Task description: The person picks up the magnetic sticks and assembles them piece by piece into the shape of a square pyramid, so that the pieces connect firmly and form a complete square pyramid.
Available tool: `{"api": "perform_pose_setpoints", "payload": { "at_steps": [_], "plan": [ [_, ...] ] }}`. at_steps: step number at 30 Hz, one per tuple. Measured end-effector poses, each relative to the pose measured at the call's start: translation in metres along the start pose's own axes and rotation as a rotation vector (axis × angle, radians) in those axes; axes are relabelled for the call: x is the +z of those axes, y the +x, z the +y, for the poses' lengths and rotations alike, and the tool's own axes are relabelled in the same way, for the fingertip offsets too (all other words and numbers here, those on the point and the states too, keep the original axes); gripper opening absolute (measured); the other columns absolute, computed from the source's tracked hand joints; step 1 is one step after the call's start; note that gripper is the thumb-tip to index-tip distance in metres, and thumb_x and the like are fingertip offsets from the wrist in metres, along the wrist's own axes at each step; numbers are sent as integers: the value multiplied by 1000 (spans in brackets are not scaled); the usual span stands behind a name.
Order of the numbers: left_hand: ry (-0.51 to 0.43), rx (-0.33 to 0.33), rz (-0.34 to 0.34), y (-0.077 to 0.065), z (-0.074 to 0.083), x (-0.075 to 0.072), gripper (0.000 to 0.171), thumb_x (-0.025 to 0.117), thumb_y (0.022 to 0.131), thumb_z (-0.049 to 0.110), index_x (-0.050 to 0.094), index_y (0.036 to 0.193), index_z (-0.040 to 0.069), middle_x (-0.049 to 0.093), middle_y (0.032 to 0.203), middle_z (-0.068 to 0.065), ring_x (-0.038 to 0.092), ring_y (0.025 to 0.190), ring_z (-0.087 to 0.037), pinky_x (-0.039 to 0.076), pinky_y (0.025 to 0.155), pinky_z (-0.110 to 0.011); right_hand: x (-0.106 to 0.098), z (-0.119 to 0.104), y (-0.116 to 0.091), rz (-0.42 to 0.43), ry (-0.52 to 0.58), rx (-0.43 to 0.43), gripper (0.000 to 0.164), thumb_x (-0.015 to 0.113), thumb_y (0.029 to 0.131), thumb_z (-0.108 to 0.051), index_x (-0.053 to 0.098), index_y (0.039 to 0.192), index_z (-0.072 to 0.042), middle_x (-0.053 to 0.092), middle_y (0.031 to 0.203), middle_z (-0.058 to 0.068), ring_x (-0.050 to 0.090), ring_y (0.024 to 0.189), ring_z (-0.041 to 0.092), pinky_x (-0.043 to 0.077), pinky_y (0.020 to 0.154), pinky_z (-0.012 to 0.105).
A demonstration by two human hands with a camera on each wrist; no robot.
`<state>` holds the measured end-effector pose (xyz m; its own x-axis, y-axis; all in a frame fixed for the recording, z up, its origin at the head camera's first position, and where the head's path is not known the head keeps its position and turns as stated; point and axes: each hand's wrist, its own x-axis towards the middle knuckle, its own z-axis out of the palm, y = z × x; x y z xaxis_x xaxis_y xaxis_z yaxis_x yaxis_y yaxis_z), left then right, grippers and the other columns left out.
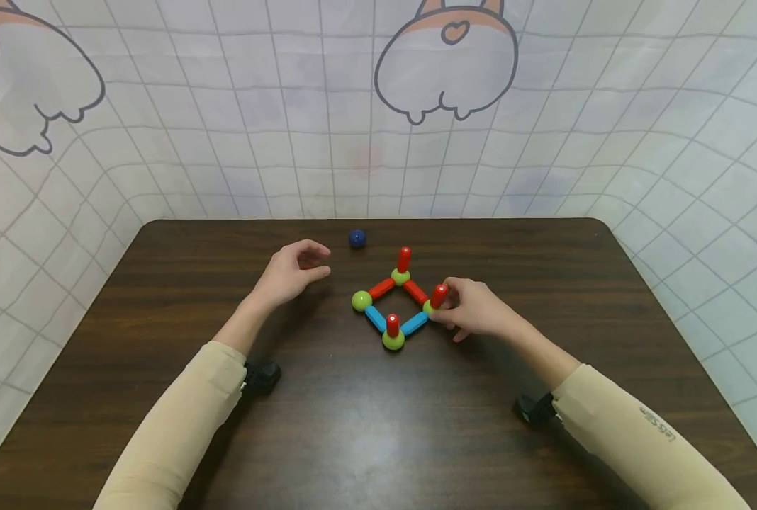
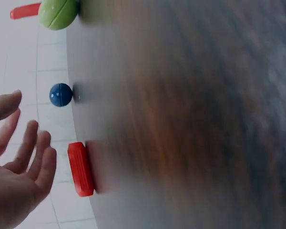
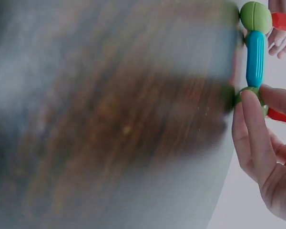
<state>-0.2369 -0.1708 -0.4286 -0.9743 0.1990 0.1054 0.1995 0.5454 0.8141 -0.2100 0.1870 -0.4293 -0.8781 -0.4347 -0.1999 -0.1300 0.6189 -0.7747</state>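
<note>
A diamond frame of red rods (image 1: 381, 287) and blue rods (image 1: 414, 324) joined by green balls (image 1: 362, 301) lies on the table. Red rods stand upright on three of its corners, including the near green ball (image 1: 393, 340) and the far one (image 1: 400, 276). My right hand (image 1: 477, 306) pinches the right-corner ball (image 3: 248, 94) between thumb and fingers, partly covering it. Left of the frame, my left hand (image 1: 287, 273) hovers with loosely bent fingers, holding nothing. A loose red rod (image 2: 81, 169) lies near it in the left wrist view, hidden in the head view.
A dark blue ball (image 1: 356, 239) sits near the far edge of the brown wooden table (image 1: 366, 425). White grid-patterned cloth (image 1: 327, 142) hangs behind and along both sides. Black wrist cameras (image 1: 262, 377) are strapped under both forearms.
</note>
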Motion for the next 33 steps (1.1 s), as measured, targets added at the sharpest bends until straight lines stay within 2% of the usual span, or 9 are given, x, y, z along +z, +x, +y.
{"api": "perform_pose_setpoints", "payload": {
  "at_steps": [8, 12, 17, 19, 22, 24, 26, 29, 33],
  "plan": [
    [98, -64, 28, -3, -8, -9, 36, 73, 97, 15, 66, 131, 4, 55, 135, -14, 59, 122, -34, 50, 95, -51, 8, -4, -6, -9, -60, -5, 30, 82, 90, -25, 60, 99, -7, 63, 76, 10, 67, 60, 24, 60, 56, 37],
    [164, -95, 29, -2, -11, -12, 38, 74, 95, 12, 65, 131, 3, 53, 136, -18, 57, 124, -37, 47, 99, -52, 8, -7, -6, -48, -95, -16, 35, 85, 87, -28, 60, 97, -6, 63, 79, 8, 67, 59, 23, 60, 57, 36],
    [237, -143, -5, -1, -12, -17, 41, 75, 93, 10, 65, 132, 1, 54, 136, -21, 52, 125, -41, 41, 104, -55, 1, -6, -2, -143, -91, -43, 42, 87, 83, -15, 61, 113, -2, 61, 95, 11, 67, 67, 23, 60, 62, 36],
    [258, -149, -27, 0, -12, -19, 42, 75, 92, 9, 65, 132, 0, 57, 136, -22, 52, 125, -41, 41, 105, -56, -3, -5, 0, -165, -67, -52, 42, 81, 86, -5, 58, 122, 1, 62, 98, 13, 67, 72, 24, 60, 65, 37],
    [285, -148, -54, 3, -13, -20, 41, 75, 92, 8, 65, 132, -1, 62, 133, -21, 54, 125, -40, 42, 104, -54, -5, -4, 7, -147, -3, -47, 42, 68, 93, 4, 53, 132, 6, 64, 101, 16, 68, 78, 27, 61, 71, 38],
    [303, -143, -62, 5, -14, -21, 39, 74, 93, 7, 66, 130, -1, 64, 130, -21, 56, 122, -40, 44, 102, -53, -5, -3, 12, -125, 56, -41, 43, 60, 97, 3, 47, 138, 8, 65, 105, 19, 69, 83, 28, 61, 75, 39],
    [321, -136, -58, 7, -15, -21, 36, 74, 93, 6, 68, 127, -1, 66, 126, -21, 58, 117, -39, 46, 100, -52, -3, -2, 19, -95, 114, -33, 47, 59, 101, -1, 42, 143, 9, 67, 108, 21, 70, 87, 28, 61, 78, 40],
    [341, -129, -45, 10, -17, -20, 31, 74, 92, 5, 70, 123, -1, 68, 120, -20, 60, 111, -38, 47, 98, -51, 0, -3, 28, -68, 169, -17, 57, 64, 101, -8, 36, 148, 7, 66, 113, 22, 71, 90, 27, 60, 80, 40],
    [340, -142, -41, 12, -19, -21, 28, 73, 93, 4, 72, 120, 0, 69, 119, -19, 60, 110, -37, 48, 97, -50, 4, -6, 36, -42, 148, 4, 69, 73, 97, -14, 34, 151, 3, 66, 112, 19, 70, 85, 24, 60, 78, 37]
  ]
}}
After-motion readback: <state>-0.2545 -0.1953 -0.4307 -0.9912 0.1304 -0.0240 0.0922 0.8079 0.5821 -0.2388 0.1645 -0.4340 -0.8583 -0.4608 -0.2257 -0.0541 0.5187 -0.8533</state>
